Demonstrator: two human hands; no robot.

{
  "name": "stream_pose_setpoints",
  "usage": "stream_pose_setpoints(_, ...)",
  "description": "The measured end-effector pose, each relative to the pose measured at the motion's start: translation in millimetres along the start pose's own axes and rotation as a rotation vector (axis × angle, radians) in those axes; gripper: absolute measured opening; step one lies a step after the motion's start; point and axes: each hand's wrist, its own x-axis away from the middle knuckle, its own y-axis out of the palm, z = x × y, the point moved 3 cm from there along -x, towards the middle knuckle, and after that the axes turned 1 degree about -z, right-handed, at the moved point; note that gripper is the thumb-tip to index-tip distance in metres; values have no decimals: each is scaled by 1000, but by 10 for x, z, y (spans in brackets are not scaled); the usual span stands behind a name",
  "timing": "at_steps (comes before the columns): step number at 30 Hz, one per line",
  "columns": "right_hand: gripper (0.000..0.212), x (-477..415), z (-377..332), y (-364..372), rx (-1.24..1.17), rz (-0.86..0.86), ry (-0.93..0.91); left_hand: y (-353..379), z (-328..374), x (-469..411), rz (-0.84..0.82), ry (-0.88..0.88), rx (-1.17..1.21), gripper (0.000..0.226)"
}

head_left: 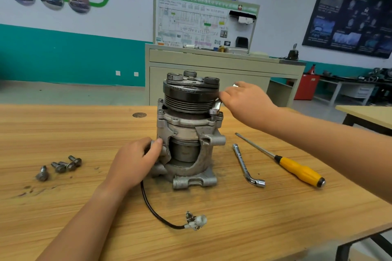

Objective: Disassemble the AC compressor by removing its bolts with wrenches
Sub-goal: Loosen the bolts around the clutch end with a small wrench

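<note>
On the table point(63, 125), left hand point(135, 161) grips the compressor point(188, 133), steadying it, while right hand point(244, 101) clasps a wrench point(218, 104) on a bolt point(213, 112).

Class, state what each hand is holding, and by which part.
The left hand grips the compressor by its lower housing. The right hand holds a wrench by its shank.

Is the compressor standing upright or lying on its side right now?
Upright. The compressor stands on its base on the table, pulley on top; the left hand grips its lower housing, the right hand holds a wrench.
</note>
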Motion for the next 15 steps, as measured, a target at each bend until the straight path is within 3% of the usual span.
stream_pose_setpoints(2, 31, 74, 35, -64, -17, 73, 31, -7, 11, 0, -9, 6, -11, 58)
stream_pose_setpoints(5, 17, 327, 109, -320, -242, 340, 216, -11, 14, 8, -8, 9, -9, 52)
stream_pose_setpoints(7, 19, 544, 91, -540, -300, 422, 291, -10, 16, 11, 0, 11, 2, 50)
stream_pose_setpoints(8, 22, 627, 60, -621, -282, 393, 298, -7, 19, 15, 5, 15, 6, 49)
stream_pose_setpoints(11, 19, 765, -49, -623, -166, 37, 289, 3, 17, 17, 16, 13, 22, 59)
stream_pose_setpoints(15, 19, 758, -93, -568, -106, -87, 279, 6, 16, 14, 5, -2, 22, 70)
